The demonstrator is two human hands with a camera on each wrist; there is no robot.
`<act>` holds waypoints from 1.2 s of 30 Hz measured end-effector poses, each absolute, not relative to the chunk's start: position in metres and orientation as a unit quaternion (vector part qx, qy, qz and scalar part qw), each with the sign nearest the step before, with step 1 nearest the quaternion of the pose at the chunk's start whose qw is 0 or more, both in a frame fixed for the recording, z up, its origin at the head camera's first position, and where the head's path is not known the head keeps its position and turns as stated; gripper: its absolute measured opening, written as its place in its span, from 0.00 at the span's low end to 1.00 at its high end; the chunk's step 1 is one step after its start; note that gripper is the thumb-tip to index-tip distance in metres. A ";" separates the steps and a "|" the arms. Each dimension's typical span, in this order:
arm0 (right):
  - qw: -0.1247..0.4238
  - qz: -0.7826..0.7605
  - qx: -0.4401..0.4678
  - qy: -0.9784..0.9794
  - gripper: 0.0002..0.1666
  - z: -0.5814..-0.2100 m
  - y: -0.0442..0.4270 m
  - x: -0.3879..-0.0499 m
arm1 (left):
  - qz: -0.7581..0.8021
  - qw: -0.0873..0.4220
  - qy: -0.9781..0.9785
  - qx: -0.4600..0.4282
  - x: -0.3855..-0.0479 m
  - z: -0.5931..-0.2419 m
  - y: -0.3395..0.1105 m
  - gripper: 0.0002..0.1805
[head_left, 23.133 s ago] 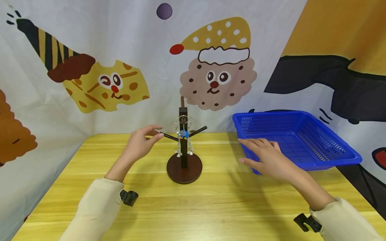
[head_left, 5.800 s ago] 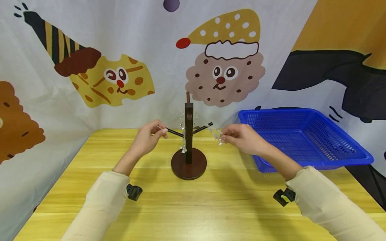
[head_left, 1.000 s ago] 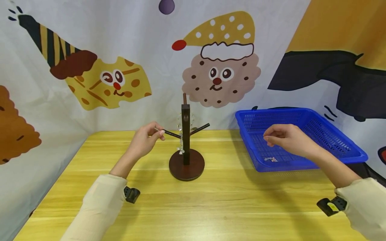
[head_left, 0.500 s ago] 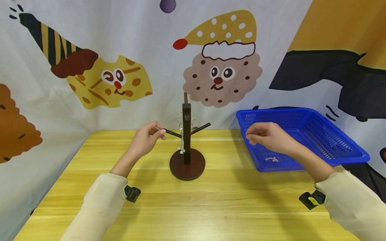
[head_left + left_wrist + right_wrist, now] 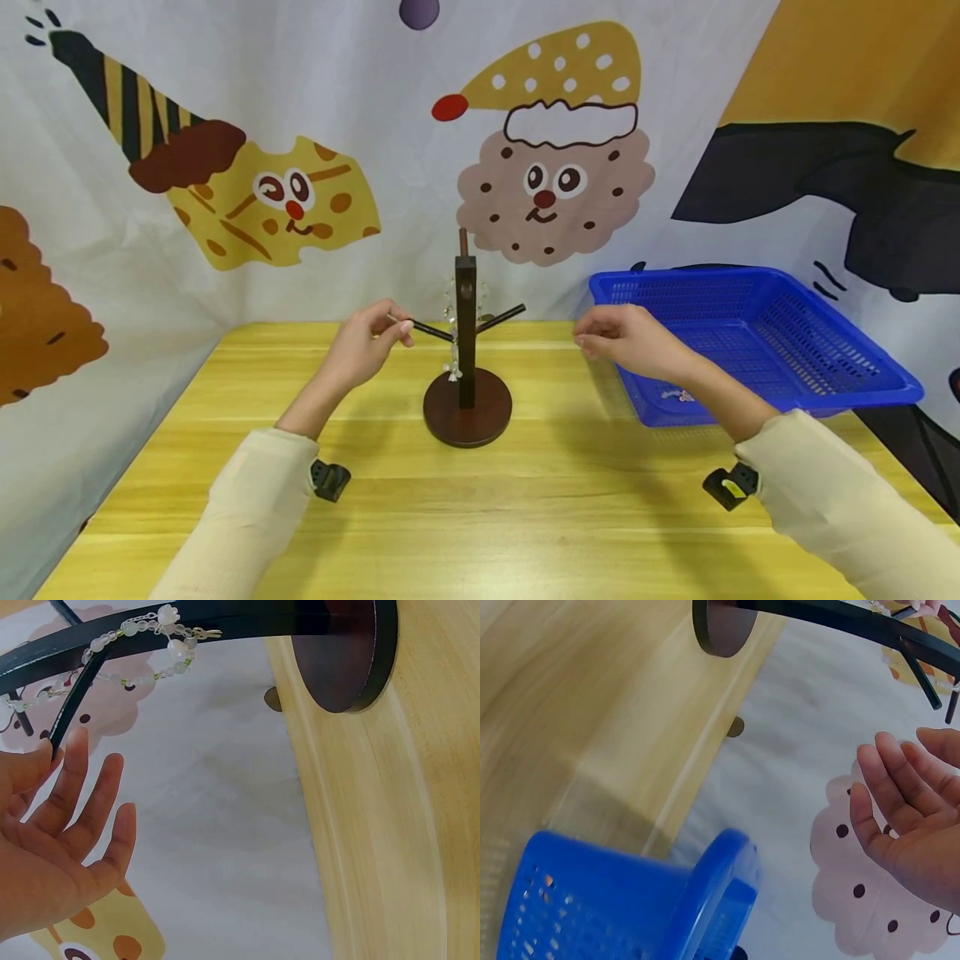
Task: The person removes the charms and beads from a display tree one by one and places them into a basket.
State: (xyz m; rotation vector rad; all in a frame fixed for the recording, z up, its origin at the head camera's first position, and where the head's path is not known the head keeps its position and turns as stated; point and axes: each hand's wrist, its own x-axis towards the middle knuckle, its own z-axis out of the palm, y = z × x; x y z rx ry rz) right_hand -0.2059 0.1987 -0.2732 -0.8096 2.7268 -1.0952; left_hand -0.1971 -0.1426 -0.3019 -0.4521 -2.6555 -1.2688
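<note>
My left hand (image 5: 360,346) pinches the tip of the left peg (image 5: 431,330) of a dark wooden stand (image 5: 466,333) with a round base. From the stand hangs a beaded bracelet (image 5: 454,368), partly behind the post; its clear, white and green beads (image 5: 177,650) show in the left wrist view. My right hand (image 5: 633,340) hovers between the stand and the blue basket (image 5: 832,358), fingers loosely bent, holding nothing; the right wrist view shows its bare fingers near the right peg (image 5: 921,677). A small pale and pinkish trinket (image 5: 678,395) lies in the basket, partly hidden by the right forearm.
The basket stands at the right on the wooden table (image 5: 480,517). A patterned cloth (image 5: 420,192) hangs directly behind the table's back edge. A thin brown peg (image 5: 462,242) sticks up behind the post.
My right hand has moved left from over the basket towards the stand. The beaded piece it held earlier is gone from it; the earlier blue charm is off the stand. My left hand stays on the peg.
</note>
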 end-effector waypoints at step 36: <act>-0.006 -0.344 -0.301 0.889 0.10 -0.265 0.137 -0.227 | -0.430 0.074 -0.888 -0.142 -0.196 -0.301 -0.142 0.07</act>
